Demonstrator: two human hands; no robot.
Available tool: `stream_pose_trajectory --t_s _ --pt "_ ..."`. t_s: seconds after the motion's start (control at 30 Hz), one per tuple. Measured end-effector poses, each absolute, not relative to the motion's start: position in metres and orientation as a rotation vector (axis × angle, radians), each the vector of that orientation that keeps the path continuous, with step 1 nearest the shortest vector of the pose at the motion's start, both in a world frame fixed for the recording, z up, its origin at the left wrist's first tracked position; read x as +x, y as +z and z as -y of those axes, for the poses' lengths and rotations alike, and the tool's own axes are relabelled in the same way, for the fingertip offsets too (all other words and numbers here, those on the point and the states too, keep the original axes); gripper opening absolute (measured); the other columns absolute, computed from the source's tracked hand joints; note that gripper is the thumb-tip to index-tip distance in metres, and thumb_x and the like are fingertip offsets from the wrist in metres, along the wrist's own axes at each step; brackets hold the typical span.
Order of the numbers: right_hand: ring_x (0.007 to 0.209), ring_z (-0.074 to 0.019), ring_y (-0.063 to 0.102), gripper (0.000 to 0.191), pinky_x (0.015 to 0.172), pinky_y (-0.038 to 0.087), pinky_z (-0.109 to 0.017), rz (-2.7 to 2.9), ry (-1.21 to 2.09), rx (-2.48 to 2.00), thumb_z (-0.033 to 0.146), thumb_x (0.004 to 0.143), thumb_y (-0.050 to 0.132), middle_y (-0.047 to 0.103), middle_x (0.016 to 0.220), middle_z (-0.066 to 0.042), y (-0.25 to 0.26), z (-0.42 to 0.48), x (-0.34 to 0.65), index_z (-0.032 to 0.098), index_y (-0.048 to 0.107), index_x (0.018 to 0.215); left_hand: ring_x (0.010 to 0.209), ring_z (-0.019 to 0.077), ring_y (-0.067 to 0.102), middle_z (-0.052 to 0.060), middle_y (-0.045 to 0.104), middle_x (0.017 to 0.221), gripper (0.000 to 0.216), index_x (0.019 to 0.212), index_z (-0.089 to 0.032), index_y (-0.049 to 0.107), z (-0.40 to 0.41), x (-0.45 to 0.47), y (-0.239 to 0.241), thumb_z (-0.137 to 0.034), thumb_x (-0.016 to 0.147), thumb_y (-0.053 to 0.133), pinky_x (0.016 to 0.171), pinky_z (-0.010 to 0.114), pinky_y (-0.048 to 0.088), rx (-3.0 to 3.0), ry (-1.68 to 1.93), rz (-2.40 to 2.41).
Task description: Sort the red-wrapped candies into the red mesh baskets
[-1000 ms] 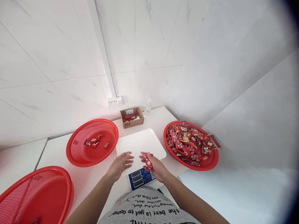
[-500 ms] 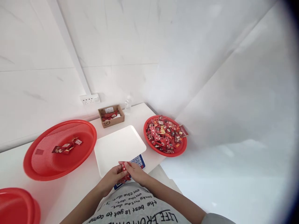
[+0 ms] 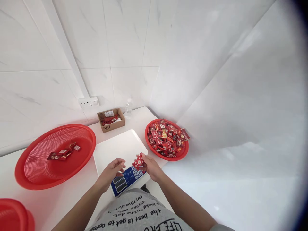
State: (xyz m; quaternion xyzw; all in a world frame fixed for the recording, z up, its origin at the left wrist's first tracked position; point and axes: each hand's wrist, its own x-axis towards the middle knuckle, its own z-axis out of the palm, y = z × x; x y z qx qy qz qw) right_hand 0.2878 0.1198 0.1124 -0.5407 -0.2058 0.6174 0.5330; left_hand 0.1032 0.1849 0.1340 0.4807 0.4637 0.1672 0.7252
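Packet: a small red packet (image 3: pixel 138 161) with white dots hangs in the air over the near edge of the scale, tilted, and no part of it seems to rest on anything.
Handling: it looks light, with a thin, rather slippery wrapper that probably crinkles and gives under a pinch; what is inside cannot be seen, so a gentle grip seems wise in case it is brittle.
Where to hold: the flat end or side edge looks best, between thumb and fingertips, sparing the fuller middle.
Right hand: the right hand (image 3: pixel 152 167) is nearly closed, thumb and fingers pinching the packet along its right side.
Left hand: the left hand (image 3: pixel 112 171) is half open, fingers loosely curled, apart from the packet, with nothing visible in its grasp.
Scale: the white pan (image 3: pixel 115 147) is flat and smooth-looking; a blue panel (image 3: pixel 128 179) with keys and display windows faces the person.
Counter: the white counter (image 3: pixel 64 192) also carries a red basket (image 3: pixel 184 153) heaped with packets on the right, a wide basket (image 3: pixel 79 163) with a few packets on the left, and another basket rim (image 3: pixel 21 211) at the lower left corner.
Room: a pale tiled wall (image 3: pixel 127 41) bears a socket (image 3: pixel 88 102); near it stand a cardboard box (image 3: pixel 114 125) and a clear bottle (image 3: pixel 128 109).
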Motion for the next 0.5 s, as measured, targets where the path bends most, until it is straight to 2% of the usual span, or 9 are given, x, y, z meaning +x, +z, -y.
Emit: stream_pose_trajectory --t_s 0.1,0.2,0.27,0.37,0.5 --pt "0.069 -0.015 0.06 0.057 0.063 0.048 -0.029 0.538 1.477 -1.312 0.063 0.07 0.055 0.065 0.078 -0.005 0.117 -0.12 0.277 0.015 0.063 0.1 0.076 0.0161 0.055 0.003 0.061 0.088 0.037 0.09 -0.021 0.06 -0.174 0.113 0.128 -0.05 0.068 0.062 0.064 0.026 0.044 1.124 0.273 -0.985" --pt "0.068 -0.0149 0.057 0.054 0.062 0.047 -0.029 0.643 1.466 -1.38 0.063 0.07 0.055 0.063 0.076 -0.004 0.119 -0.116 0.265 0.016 0.064 0.093 0.061 0.0136 0.052 -0.001 0.058 0.066 0.036 0.074 -0.019 0.056 -0.163 0.118 0.118 -0.054 0.069 0.059 0.06 0.027 0.042 1.159 0.25 -0.923" --pt "0.065 -0.0147 0.054 0.049 0.059 0.045 -0.028 0.714 1.463 -1.452 0.063 0.069 0.055 0.061 0.07 -0.002 0.116 -0.114 0.26 0.017 0.064 0.082 0.056 0.0122 0.05 -0.003 0.054 0.059 0.036 0.069 -0.019 0.052 -0.161 0.115 0.112 -0.054 0.067 0.061 0.059 0.026 0.04 1.134 0.272 -0.922" --pt "0.054 -0.013 0.047 0.045 0.054 0.04 -0.027 0.834 1.472 -1.506 0.063 0.069 0.054 0.051 0.055 0.002 0.107 -0.113 0.257 0.018 0.056 0.063 0.053 0.0111 0.046 -0.005 0.049 0.053 0.038 0.064 -0.019 0.049 -0.163 0.103 0.11 -0.054 0.063 0.064 0.057 0.026 0.038 1.11 0.289 -0.952" --pt "0.047 -0.0127 0.041 0.047 0.051 0.034 -0.027 1.031 1.381 -1.627 0.062 0.072 0.046 0.044 0.048 0.003 0.097 -0.114 0.253 0.021 0.044 0.05 0.054 0.0108 0.047 -0.004 0.051 0.056 0.041 0.064 -0.018 0.05 -0.163 0.089 0.111 -0.055 0.061 0.065 0.059 0.026 0.039 1.056 0.281 -0.954"
